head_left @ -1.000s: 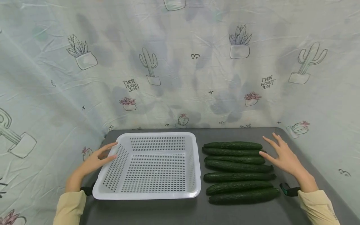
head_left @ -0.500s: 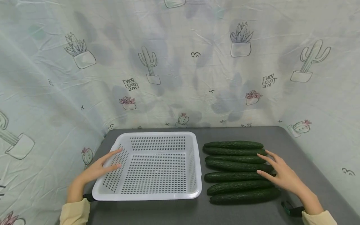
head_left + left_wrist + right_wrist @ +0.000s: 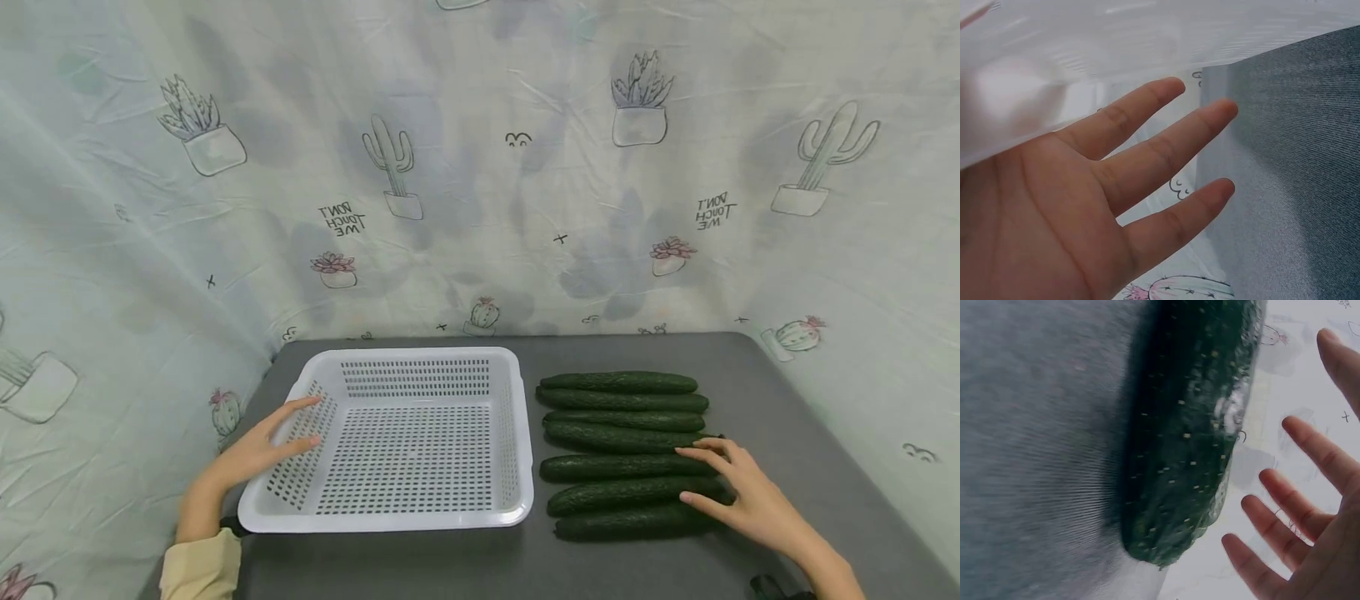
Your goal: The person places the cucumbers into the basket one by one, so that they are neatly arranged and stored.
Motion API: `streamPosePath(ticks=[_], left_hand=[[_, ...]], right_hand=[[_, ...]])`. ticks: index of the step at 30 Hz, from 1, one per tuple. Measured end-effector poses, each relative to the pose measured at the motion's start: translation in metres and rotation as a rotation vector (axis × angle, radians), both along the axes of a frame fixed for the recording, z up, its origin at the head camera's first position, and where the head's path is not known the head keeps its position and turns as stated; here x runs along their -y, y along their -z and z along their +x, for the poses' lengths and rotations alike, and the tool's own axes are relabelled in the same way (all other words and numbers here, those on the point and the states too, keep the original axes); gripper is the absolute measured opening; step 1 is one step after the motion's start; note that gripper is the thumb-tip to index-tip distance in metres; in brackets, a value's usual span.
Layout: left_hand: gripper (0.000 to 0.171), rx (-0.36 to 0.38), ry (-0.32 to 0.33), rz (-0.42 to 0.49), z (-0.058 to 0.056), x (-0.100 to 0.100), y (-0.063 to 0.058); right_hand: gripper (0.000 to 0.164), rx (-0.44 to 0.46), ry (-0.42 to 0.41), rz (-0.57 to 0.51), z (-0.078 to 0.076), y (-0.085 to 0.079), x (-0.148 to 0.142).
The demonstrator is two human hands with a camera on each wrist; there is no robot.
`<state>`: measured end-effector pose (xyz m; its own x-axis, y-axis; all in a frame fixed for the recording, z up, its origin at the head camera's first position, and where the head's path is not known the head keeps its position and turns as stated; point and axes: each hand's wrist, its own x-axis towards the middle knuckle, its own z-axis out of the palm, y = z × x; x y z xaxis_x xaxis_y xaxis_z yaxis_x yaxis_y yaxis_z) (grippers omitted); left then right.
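A white plastic basket with slotted walls stands on the left side of the table. My left hand is at its left rim, fingers spread and relaxed, holding nothing; in the left wrist view those fingers reach out beside the pale basket wall. Several dark green cucumbers lie side by side to the right of the basket. Over the right ends of the front cucumbers hovers my right hand, fingers loosely bent and apart. In the right wrist view its spread fingers show beside one bumpy cucumber.
Grey cloth covers the table. A pale curtain printed with cacti hangs behind it and along both sides. A narrow strip of table separates the basket from the cucumbers.
My right hand has come from beyond the cucumbers' right ends toward the front, over the nearest ones. The left hand shifted slightly inward over the basket rim, then stayed. Basket and cucumbers look unmoved.
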<state>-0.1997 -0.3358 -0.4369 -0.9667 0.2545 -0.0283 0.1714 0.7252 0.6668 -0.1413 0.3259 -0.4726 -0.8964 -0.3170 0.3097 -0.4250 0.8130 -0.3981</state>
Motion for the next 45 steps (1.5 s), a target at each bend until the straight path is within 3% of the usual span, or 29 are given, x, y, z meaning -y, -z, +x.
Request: streamPosePath(ticks=[9,24,35,45], left_hand=[[0.07,0.023,-0.043,-0.005,-0.001,0.001,0.003],[0.069,0.028,-0.061,-0.007,-0.001,-0.001,0.003],[0.068,0.034,-0.06,-0.007,0.0,-0.001,0.0],[0.067,0.012,-0.047,0.006,0.001,0.0,0.004]], right_hand=[[0.048,-0.14,-0.055,0.013,0.013,0.011,0.006],[0.048,-0.069,-0.038,0.157,0.02,0.024,0.026],[0.042,-0.148,-0.056,0.242,0.015,0.026,0.032],[0.035,-0.175,-0.03,0.322,0.025,0.025,0.033]])
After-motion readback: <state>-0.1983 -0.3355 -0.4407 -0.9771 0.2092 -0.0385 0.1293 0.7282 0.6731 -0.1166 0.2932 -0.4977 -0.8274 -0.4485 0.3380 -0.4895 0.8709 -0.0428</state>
